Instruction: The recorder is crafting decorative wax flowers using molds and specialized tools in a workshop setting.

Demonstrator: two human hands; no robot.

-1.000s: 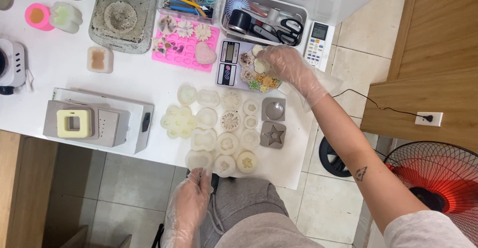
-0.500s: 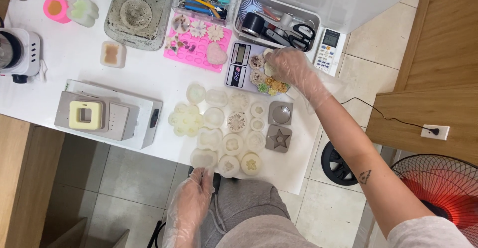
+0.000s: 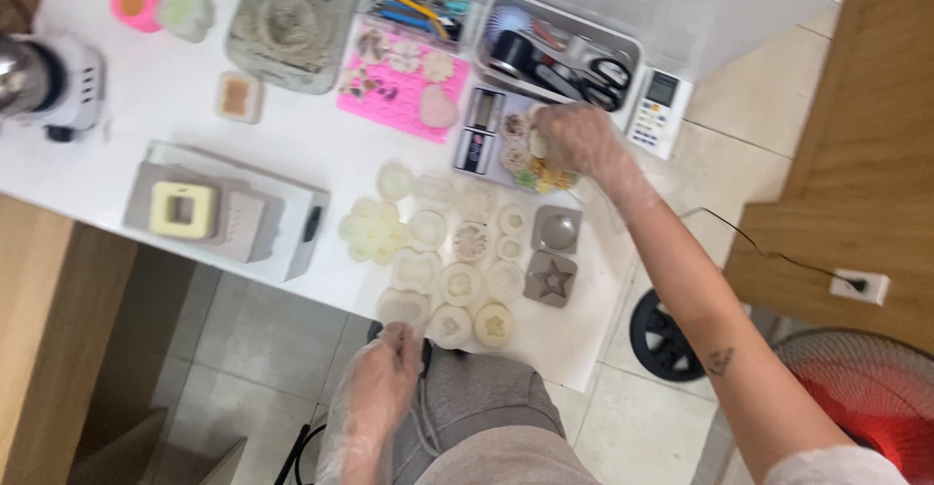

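Grip [image 3: 574, 140] now lower over scale [image 3: 486, 140]

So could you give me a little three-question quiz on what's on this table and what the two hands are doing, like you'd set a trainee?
1. True or false: both hands wear thin clear gloves.
2. Where is the right hand? A) over the small pieces on the scale B) on the pink mat C) on the fan
3. What shape is sunk into the lower grey mould?

Key: 1 true; the left hand is at the near table edge by the pale moulds. 2 A. 3 A star.
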